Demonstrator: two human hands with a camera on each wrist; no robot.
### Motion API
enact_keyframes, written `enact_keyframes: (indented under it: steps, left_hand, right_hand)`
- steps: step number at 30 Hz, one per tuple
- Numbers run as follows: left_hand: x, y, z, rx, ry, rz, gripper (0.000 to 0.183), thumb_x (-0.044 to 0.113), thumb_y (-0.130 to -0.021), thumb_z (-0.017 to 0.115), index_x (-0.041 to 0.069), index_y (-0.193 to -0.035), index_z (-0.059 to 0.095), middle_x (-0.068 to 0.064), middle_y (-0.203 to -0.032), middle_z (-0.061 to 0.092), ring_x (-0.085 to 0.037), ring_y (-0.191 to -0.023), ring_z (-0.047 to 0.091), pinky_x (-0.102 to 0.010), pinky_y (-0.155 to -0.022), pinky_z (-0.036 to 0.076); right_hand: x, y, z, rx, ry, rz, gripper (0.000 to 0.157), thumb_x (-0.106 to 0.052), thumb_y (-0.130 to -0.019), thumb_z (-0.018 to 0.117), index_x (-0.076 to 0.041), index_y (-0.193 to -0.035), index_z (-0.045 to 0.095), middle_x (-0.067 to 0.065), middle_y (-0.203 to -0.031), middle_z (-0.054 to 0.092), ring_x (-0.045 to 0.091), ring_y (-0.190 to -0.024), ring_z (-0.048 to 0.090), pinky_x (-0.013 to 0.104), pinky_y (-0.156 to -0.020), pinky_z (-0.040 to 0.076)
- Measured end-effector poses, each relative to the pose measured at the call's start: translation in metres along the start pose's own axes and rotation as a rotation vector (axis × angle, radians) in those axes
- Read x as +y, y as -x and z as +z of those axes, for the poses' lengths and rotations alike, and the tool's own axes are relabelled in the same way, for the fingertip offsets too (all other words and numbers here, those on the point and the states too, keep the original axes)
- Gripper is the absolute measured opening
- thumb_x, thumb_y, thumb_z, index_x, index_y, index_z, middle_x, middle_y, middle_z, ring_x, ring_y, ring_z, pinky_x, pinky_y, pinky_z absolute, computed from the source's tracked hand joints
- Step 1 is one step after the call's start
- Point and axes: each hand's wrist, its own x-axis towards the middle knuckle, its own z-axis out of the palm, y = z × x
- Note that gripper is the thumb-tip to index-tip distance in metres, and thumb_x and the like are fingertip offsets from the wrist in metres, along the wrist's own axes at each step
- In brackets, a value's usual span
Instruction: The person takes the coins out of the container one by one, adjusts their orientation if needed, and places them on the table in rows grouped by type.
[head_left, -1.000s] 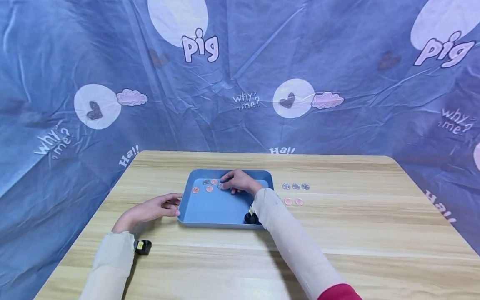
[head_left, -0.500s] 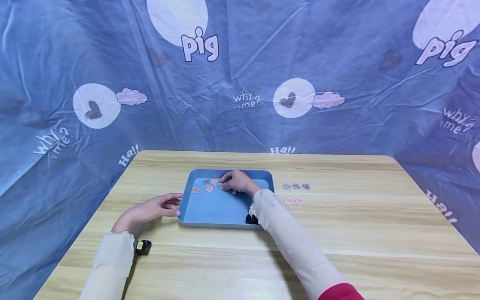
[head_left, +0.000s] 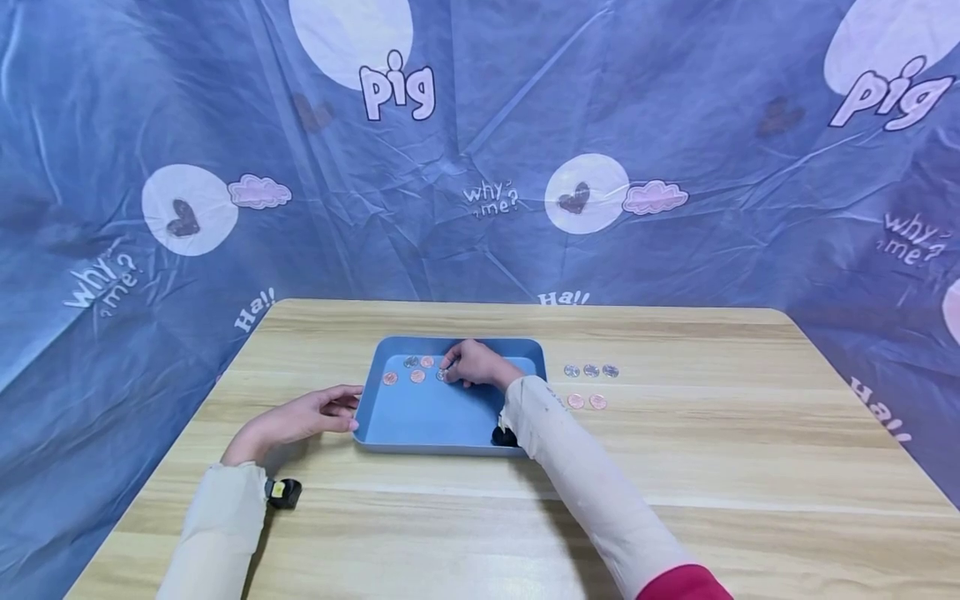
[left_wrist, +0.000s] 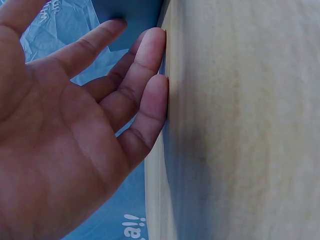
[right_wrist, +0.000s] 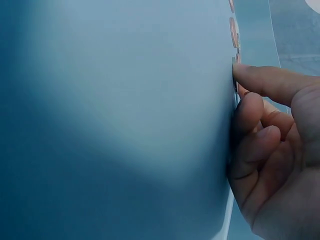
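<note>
A shallow blue tray [head_left: 416, 421] rests on the table. My right hand [head_left: 480, 364] reaches into its far half, pinching a silver coin [head_left: 441, 376] at the tray floor between thumb and index finger. In the right wrist view the thumb [right_wrist: 260, 77] lies on that coin's edge, with the other fingers curled below. Left of it lie another silver coin [head_left: 411, 362] and three copper coins [head_left: 417, 377]. My left hand [head_left: 300, 419] is at the tray's left wall, fingers loosely bent; in the left wrist view one fingertip meets the tray [left_wrist: 135, 20] and lower fingertips rest at the tabletop.
Right of the tray on the wooden table [head_left: 712, 417], three silver coins [head_left: 591, 371] form a row. Nearer to me are copper coins [head_left: 597, 402], one partly hidden by my right sleeve [head_left: 570, 458]. A blue printed cloth [head_left: 495, 125] hangs behind the table.
The silver coin under my right fingertips has shifted slightly toward me, apart from the copper coin beside it, and the fingers have drawn closer. My left hand stays at the tray wall.
</note>
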Motion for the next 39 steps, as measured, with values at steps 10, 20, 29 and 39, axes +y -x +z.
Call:
enact_keyframes:
  steps: [10, 20, 29, 39]
  left_hand:
    - [0.0011, 0.0010, 0.0003, 0.002, 0.006, 0.000, 0.074, 0.025, -0.094, 0.064, -0.007, -0.148, 0.026, -0.028, -0.137, 0.044, -0.033, -0.120, 0.051, -0.024, -0.091, 0.046]
    - [0.0032, 0.0023, 0.0012, 0.011, -0.009, -0.012, 0.075, 0.027, -0.093, 0.065, -0.007, -0.148, 0.027, -0.026, -0.136, 0.046, -0.032, -0.119, 0.052, -0.031, -0.094, 0.047]
    - [0.0039, 0.0022, 0.0016, -0.005, -0.004, -0.007, 0.074, 0.027, -0.094, 0.064, -0.008, -0.148, 0.027, -0.026, -0.135, 0.047, -0.029, -0.117, 0.052, -0.022, -0.088, 0.047]
    - [0.0035, 0.0025, 0.0012, -0.006, -0.014, 0.001, 0.074, 0.028, -0.094, 0.064, -0.008, -0.147, 0.028, -0.026, -0.135, 0.047, -0.027, -0.117, 0.052, -0.021, -0.088, 0.046]
  right_hand:
    - [-0.0046, 0.0034, -0.0031, -0.076, 0.030, 0.008, 0.017, -0.007, -0.088, 0.068, -0.002, -0.103, 0.068, -0.003, -0.069, 0.052, 0.010, -0.058, 0.048, 0.021, -0.054, 0.042]
    - [-0.0027, 0.0034, -0.0027, -0.100, 0.050, 0.014, 0.019, -0.009, -0.088, 0.068, -0.004, -0.106, 0.067, -0.001, -0.083, 0.058, 0.010, -0.064, 0.049, 0.021, -0.058, 0.043]
    - [-0.0068, 0.0061, -0.0044, -0.129, 0.124, 0.006, 0.012, -0.011, -0.088, 0.068, -0.006, -0.099, 0.066, -0.001, -0.093, 0.058, 0.011, -0.068, 0.049, 0.021, -0.061, 0.043]
    - [-0.0051, 0.0071, -0.0065, -0.154, 0.110, -0.019, 0.015, -0.008, -0.086, 0.069, -0.005, -0.100, 0.064, -0.001, -0.087, 0.055, 0.010, -0.069, 0.049, 0.020, -0.061, 0.042]
